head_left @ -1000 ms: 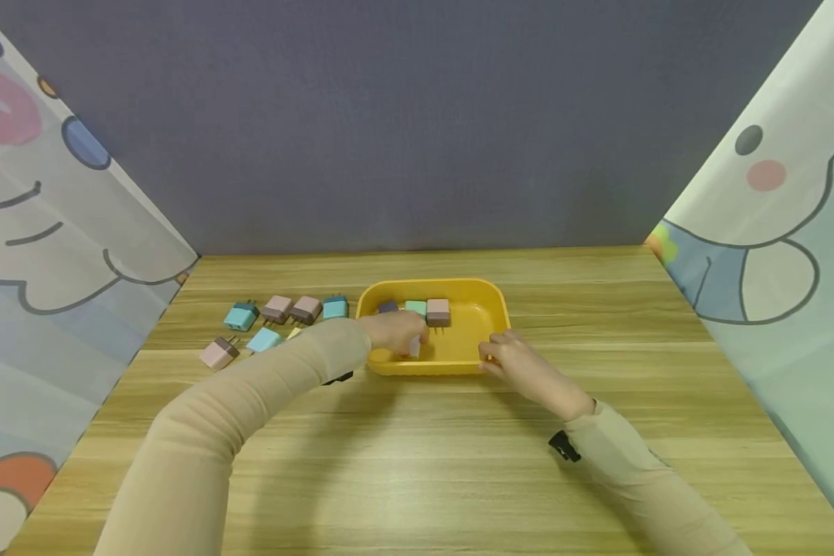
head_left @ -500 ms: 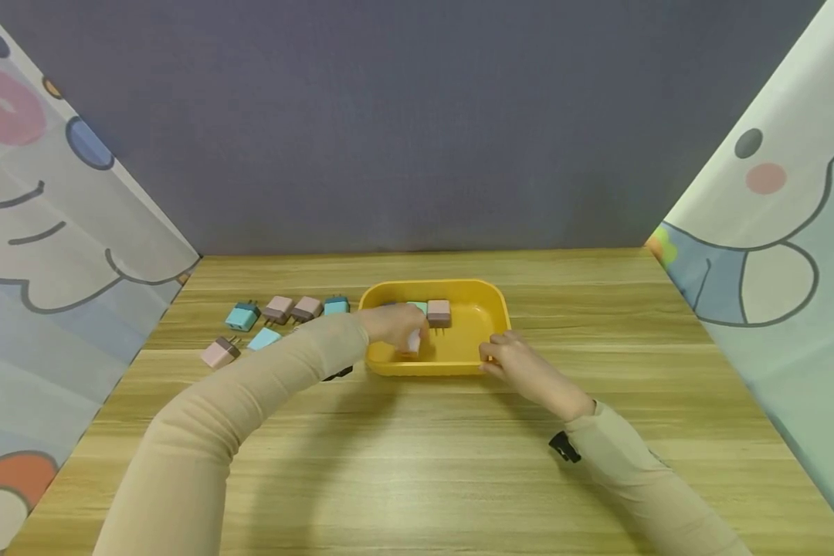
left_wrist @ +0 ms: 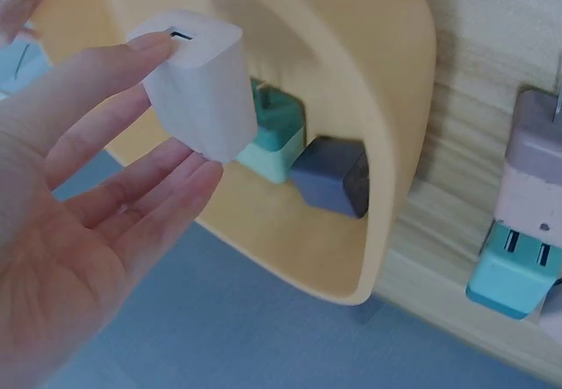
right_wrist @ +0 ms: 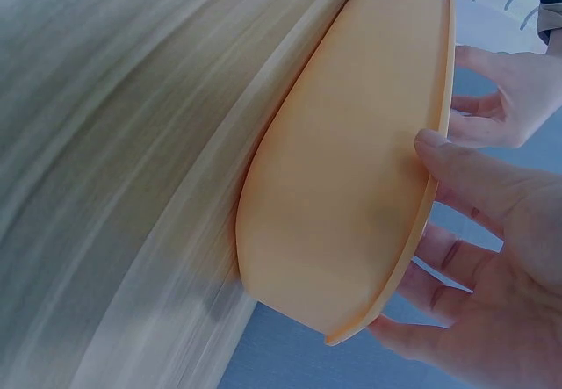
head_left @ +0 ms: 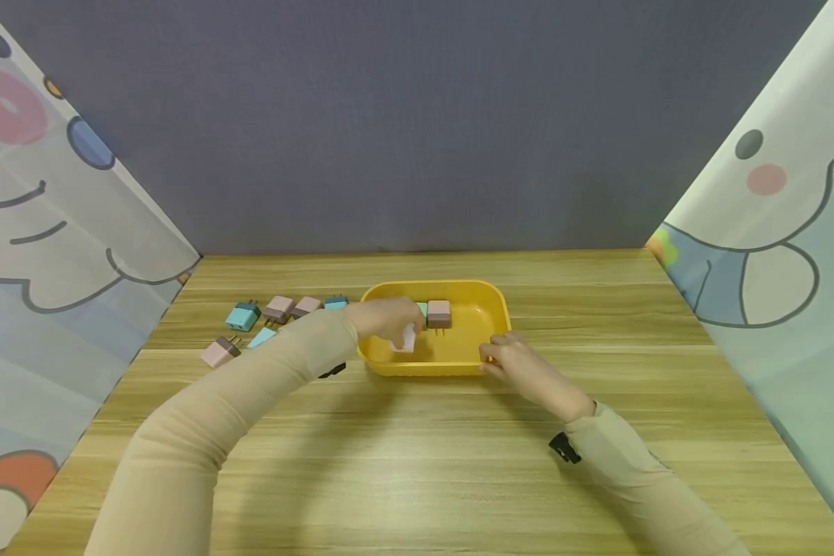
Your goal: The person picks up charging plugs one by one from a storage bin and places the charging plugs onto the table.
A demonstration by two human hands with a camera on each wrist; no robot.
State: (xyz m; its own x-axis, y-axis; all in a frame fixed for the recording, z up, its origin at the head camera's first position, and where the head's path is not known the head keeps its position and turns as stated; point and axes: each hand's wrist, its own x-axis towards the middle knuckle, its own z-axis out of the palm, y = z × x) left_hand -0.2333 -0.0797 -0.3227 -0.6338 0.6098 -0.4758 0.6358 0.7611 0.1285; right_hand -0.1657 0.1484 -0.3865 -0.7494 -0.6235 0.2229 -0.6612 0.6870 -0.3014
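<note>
My left hand (head_left: 388,318) reaches into the yellow plastic tray (head_left: 452,369). Between thumb and fingertips it pinches a white charger plug (left_wrist: 206,90), a port slot showing near the thumb in the left wrist view. Behind it in the tray lie a two-tone green charger (left_wrist: 274,139) and a dark navy charger (left_wrist: 332,178), the navy one against the end wall. A pink and brown charger (head_left: 439,313) sits by the tray's back wall, prongs toward me. My right hand (head_left: 523,372) grips the tray's rim at the front right corner, thumb outside and fingers over the edge.
Left of the tray, several chargers lie on the wooden table (head_left: 417,463), among them a teal one (head_left: 242,316) and a pink one (head_left: 220,353). My left forearm overlaps some of them. A grey wall panel (head_left: 417,131) stands behind the table.
My left hand has shifted slightly left inside the tray with the white charger, and more of the charger shows. The right hand has stayed on the rim.
</note>
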